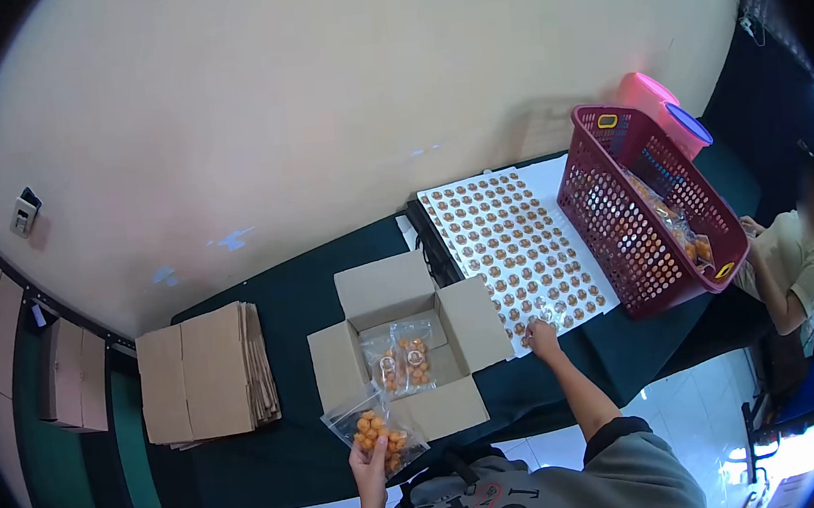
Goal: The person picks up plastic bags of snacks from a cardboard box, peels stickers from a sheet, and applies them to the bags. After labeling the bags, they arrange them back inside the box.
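Note:
My left hand [369,462] is closed on a clear plastic bag of round orange snacks [372,429], held tilted over the near left corner of an open cardboard box [411,413]. Inside that box lie bags of the same snacks [416,358], with round labels on their fronts. At the near edge of a white sheet of round stickers [523,253], my right hand [542,337] has its fingertips pinched together on one sticker. The sticker is mostly covered by the fingers.
A maroon plastic basket [618,226] holding bagged snacks stands right of the sheet, with pink tubs [647,93] behind it. Flattened cardboard boxes [206,373] are stacked at left on the dark green tablecloth [285,294]. Another person [786,264] is at far right.

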Demonstrator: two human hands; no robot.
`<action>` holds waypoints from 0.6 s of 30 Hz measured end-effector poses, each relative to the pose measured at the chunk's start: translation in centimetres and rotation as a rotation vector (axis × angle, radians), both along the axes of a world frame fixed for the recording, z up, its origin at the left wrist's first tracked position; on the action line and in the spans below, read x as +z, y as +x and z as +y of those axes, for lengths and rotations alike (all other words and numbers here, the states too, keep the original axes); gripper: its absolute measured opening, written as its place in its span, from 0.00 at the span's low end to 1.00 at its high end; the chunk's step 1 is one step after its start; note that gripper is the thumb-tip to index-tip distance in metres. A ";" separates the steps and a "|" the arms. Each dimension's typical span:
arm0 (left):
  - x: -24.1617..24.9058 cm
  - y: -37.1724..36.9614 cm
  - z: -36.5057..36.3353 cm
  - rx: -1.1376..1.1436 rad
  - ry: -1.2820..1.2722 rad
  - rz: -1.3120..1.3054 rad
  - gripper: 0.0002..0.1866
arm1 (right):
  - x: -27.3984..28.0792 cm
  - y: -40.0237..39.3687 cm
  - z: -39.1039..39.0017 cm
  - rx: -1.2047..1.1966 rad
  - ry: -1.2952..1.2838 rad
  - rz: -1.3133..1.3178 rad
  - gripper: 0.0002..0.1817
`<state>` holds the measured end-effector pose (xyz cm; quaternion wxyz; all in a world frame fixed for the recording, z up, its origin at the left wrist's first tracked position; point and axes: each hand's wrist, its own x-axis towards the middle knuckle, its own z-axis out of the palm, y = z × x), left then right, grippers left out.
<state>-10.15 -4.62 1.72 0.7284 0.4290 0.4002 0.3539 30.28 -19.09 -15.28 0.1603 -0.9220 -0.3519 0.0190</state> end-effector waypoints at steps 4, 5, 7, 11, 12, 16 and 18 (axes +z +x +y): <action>0.1 0.0 -0.1 -0.015 -0.006 0.013 0.15 | 0.1 -0.1 -0.4 0.054 0.010 0.002 0.05; 0.3 0.0 -0.1 -0.015 -0.003 0.013 0.15 | 0.3 -0.4 -0.6 0.054 0.013 0.001 0.05; 0.7 0.1 -0.1 -0.001 0.006 0.012 0.15 | 0.6 -1.5 -1.0 0.057 0.153 -0.053 0.05; 0.2 -0.2 0.1 -0.013 0.034 0.014 0.16 | 0.6 -3.5 -0.8 -0.055 0.238 -0.119 0.04; 0.1 -0.3 0.1 -0.004 0.031 0.018 0.16 | 0.6 -3.8 -0.8 -0.072 0.245 -0.110 0.05; 0.5 -0.5 0.1 0.015 0.027 0.029 0.16 | 1.0 -3.6 -0.7 -0.077 0.232 -0.085 0.06; 0.2 -0.5 0.1 0.019 0.025 0.028 0.16 | 1.4 -2.8 -0.8 -0.040 0.183 -0.066 0.06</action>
